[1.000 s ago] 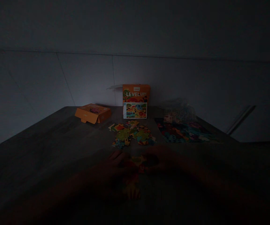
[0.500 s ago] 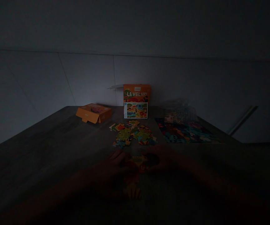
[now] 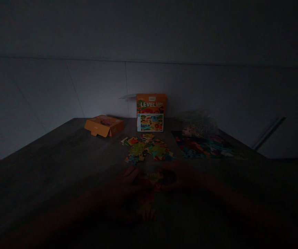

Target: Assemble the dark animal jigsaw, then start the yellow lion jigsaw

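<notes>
Wall (image 3: 99, 86), pale, spanning the full width behind; a long horizontal seam and several narrower joints cross it. Light poor throughout, near half almost black. Table (image 3: 60, 155), grey, its far edge close to the wall.

Printed sheet (image 3: 205, 148), dark and many-coloured, flat at far right of the table. Clear plastic bag (image 3: 202, 122), crumpled, overlapping the sheet's far edge. Loose heap of puzzle pieces (image 3: 137, 148), mid-table, mostly green, yellow and blue, some overlapping. Upright orange box (image 3: 151, 103), lettered "LEVEL UP!", behind the heap, a pale flap out to its left. Second orange box (image 3: 103, 125), lying flat at far left, end flap hanging toward the viewer.

Left hand (image 3: 128, 181) and right hand (image 3: 178, 174), both low on the near side of the heap, facing each other, fingers bent inward. Left hand: fingers spread over the tabletop, thumb side lost in shadow. Right hand: curved, a dark gap inside the bend. Grip: cannot tell for either whether a piece is pinched or merely pressed.

Picture card (image 3: 151, 122), white-bordered animal scene, standing before the upright box's lower front. Smallest: pieces between the hands (image 3: 152, 177), yellow-green and red, further yellow just nearer the viewer; joins unreadable.
</notes>
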A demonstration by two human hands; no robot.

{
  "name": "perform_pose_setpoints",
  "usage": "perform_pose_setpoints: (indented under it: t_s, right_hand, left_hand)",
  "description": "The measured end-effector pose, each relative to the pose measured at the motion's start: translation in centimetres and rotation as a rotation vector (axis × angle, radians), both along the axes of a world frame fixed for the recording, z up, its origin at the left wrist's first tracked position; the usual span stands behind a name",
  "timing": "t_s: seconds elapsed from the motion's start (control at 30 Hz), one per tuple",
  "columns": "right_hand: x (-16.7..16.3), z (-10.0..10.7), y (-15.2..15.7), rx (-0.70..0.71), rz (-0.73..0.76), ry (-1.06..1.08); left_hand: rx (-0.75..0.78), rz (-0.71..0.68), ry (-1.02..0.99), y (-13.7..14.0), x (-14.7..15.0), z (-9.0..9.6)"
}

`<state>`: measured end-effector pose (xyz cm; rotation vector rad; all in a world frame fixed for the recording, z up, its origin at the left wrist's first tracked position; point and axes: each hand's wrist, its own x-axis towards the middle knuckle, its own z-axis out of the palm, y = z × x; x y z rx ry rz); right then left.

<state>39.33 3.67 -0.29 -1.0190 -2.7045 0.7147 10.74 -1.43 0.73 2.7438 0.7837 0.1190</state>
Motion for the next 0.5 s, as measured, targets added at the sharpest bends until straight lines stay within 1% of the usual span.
perform_pose_setpoints:
  t_s: [0.3, 0.5]
  right_hand:
    - [0.01, -0.17, 0.30, 0.024, 0.020, -0.012]
    - [-0.16, 0.28, 0.03, 0.013, 0.026, -0.005]
  left_hand:
    - [0.027, -0.004, -0.019, -0.02, 0.07, -0.17]
    - [0.030, -0.075, 0.008, 0.28, -0.19, -0.28]
